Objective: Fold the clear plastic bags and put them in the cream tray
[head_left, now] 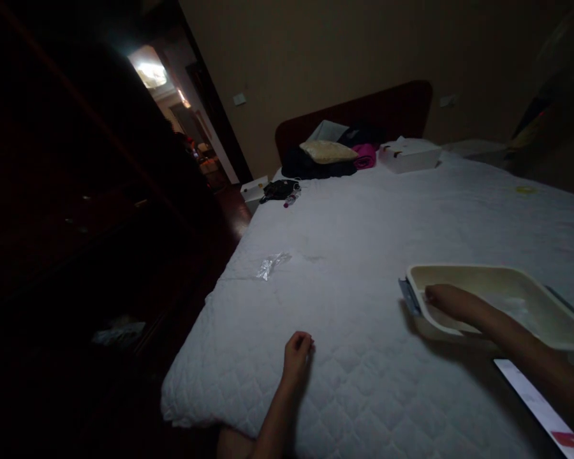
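Note:
My left hand (298, 349) is above the white quilted bed cover (358, 389), its fingers loosely curled with nothing seen in them. To the right, a cream plastic storage bin (495, 277) with grey side latches stands on the bed. My right hand (447, 301) reaches over its near rim, close to the inner left wall. The fingers there are closed and face away from me, so what they hold, if anything, is hidden. Something pale and translucent (516, 309) lies inside the bin, too dim to name. A clear plastic wrapper (272, 264) lies on the cover, beyond my left hand.
A lit screen (530, 395) lies under my right forearm. Near the headboard (358, 118) are a beige pillow (328, 152), dark cloth, a magenta roll (364, 156) and a white box (409, 155). A black bag (280, 190) sits at the bed's left edge. A doorway opens left.

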Tool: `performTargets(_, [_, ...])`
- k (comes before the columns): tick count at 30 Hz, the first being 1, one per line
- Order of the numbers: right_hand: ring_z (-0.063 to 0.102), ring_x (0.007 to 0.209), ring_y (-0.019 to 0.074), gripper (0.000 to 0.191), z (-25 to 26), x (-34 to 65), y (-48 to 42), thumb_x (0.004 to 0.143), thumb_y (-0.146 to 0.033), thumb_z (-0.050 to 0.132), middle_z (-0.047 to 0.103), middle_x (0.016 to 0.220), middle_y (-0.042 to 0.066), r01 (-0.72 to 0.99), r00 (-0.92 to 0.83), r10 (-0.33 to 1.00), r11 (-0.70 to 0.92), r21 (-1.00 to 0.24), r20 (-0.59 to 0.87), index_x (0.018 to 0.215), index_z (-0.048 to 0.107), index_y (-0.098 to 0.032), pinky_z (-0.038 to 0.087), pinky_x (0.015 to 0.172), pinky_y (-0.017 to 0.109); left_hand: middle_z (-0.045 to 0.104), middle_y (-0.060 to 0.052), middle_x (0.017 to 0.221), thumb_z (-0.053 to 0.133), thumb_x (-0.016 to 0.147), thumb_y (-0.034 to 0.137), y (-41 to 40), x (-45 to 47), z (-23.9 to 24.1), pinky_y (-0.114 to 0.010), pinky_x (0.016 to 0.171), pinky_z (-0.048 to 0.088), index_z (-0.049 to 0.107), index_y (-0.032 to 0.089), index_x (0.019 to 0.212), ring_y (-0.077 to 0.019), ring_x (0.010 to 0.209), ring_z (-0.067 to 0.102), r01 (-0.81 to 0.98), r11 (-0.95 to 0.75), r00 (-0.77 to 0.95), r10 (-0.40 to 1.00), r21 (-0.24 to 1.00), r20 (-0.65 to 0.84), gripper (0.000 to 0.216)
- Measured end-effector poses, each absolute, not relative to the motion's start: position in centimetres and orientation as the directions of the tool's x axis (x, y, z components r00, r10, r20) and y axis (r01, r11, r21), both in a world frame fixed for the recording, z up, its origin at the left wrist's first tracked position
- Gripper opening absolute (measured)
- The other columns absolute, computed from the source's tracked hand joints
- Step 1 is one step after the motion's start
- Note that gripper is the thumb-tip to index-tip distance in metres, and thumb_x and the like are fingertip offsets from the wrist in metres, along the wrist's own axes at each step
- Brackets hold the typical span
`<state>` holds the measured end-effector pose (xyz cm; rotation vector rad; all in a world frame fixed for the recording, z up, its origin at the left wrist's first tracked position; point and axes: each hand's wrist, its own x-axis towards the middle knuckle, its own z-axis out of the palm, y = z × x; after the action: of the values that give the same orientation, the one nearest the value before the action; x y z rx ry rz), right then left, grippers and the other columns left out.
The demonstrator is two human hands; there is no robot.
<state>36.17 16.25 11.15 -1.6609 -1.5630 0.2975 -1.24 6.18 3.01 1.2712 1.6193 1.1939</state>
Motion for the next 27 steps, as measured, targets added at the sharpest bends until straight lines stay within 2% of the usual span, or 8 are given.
performTargets(1, [0.055, 0.05, 0.0189, 0.025, 12.0, 35.9, 16.1, 0.07, -0.022, 0.056, 0.056, 0.049, 0.009, 0.757, 0.135, 0.931, 0.125, -0.642, 0.34, 0.045, 0.052, -0.019, 0.035, 0.051, 0.034, 0.056, -0.002, 0.062, 0.043, 0.08, 0.039, 7.3, -2.4, 3.2, -0.023, 0.056, 0.044, 0.054, 0.015, 0.07, -0.0124, 0.059, 0.055, 0.441, 0.053, -0.25, 0.966, 0.896, 0.066, 0.028])
performTargets(3, [0.06, 0.07, 0.0268, 0.012, 13.1, 34.4, 15.3, 0.073, -0.027, 0.052, 0.064, 0.076, 0.014, 0.877, -0.051, 0.921, 0.226, -0.424, 0.385, 0.069, 0.062, -0.019, 0.041, 0.059, 0.039, 0.057, -0.002, 0.066, 0.043, 0.079, 0.032, 9.7, -4.9, 3.7, -0.024, 0.06, 0.045, 0.055, 0.015, 0.071, -0.013, 0.063, 0.055, 0.524, 0.06, -0.287, 0.952, 0.85, 0.11, 0.022])
performTargets(5, [0.057, 0.093, 0.0302, 0.026, 12.8, 31.3, 13.9, 0.08, -0.032, 0.043, 0.062, 0.099, 0.017, 0.897, -0.144, 0.86, 0.322, -0.302, 0.49, 0.094, 0.06, -0.018, 0.043, 0.075, 0.044, 0.058, -0.004, 0.075, 0.044, 0.078, 0.027, 12.4, -7.3, 4.0, -0.026, 0.07, 0.044, 0.056, 0.016, 0.075, -0.0145, 0.073, 0.056, 0.594, 0.074, -0.325, 0.933, 0.801, 0.156, 0.016])
performTargets(9, [0.059, 0.095, 0.0237, 0.034, 6.7, 22.1, 10.3, 0.086, -0.035, 0.035, 0.062, 0.104, 0.012, 0.82, -0.277, 0.854, 0.449, -0.355, 0.44, 0.108, 0.055, -0.019, 0.047, 0.081, 0.04, 0.057, -0.008, 0.092, 0.045, 0.077, 0.019, 17.2, -10.3, 4.3, -0.031, 0.087, 0.038, 0.058, 0.016, 0.08, -0.0191, 0.095, 0.052, 0.713, 0.119, -0.366, 0.904, 0.691, 0.222, 0.013])
performTargets(15, [0.042, 0.12, 0.0277, 0.043, -3.1, 15.2, 7.7, 0.084, -0.035, 0.042, 0.046, 0.131, 0.011, 0.811, -0.38, 0.822, 0.516, -0.274, 0.424, 0.125, 0.045, -0.022, 0.036, 0.096, 0.051, 0.043, -0.016, 0.126, 0.041, 0.079, 0.011, 21.6, -11.2, 3.7, -0.036, 0.097, 0.029, 0.052, 0.011, 0.108, -0.0242, 0.122, 0.034, 0.781, 0.192, -0.425, 0.861, 0.594, 0.279, 0.031])
performTargets(18, [0.039, 0.122, 0.0266, 0.045, -3.9, 15.8, 8.0, 0.084, -0.035, 0.043, 0.043, 0.133, 0.011, 0.814, -0.407, 0.814, 0.53, -0.24, 0.415, 0.127, 0.043, -0.021, 0.034, 0.098, 0.049, 0.049, -0.016, 0.119, 0.041, 0.079, 0.011, 23.0, -11.8, 3.6, -0.037, 0.096, 0.03, 0.052, 0.01, 0.11, -0.0247, 0.118, 0.039, 0.773, 0.214, -0.433, 0.867, 0.598, 0.249, 0.032])
performTargets(22, [0.039, 0.122, 0.026, 0.045, -3.5, 16.3, 8.2, 0.084, -0.034, 0.044, 0.044, 0.132, 0.011, 0.815, -0.404, 0.815, 0.527, -0.242, 0.416, 0.127, 0.043, -0.022, 0.034, 0.098, 0.049, 0.059, -0.015, 0.095, 0.044, 0.075, 0.007, 23.7, -12.3, 4.1, -0.038, 0.092, 0.033, 0.06, 0.01, 0.09, -0.0259, 0.104, 0.05, 0.727, 0.222, -0.427, 0.887, 0.649, 0.174, 0.022])
performTargets(27, [0.042, 0.12, 0.0268, 0.039, -3.1, 16.0, 8.0, 0.082, -0.035, 0.047, 0.048, 0.129, 0.011, 0.752, -0.334, 0.846, 0.505, -0.424, 0.415, 0.119, 0.051, -0.023, 0.032, 0.098, 0.051, 0.057, -0.012, 0.09, 0.048, 0.072, 0.011, 20.8, -9.6, 5.1, -0.035, 0.088, 0.036, 0.059, 0.013, 0.073, -0.0248, 0.104, 0.049, 0.605, 0.186, -0.416, 0.903, 0.774, 0.108, 0.011])
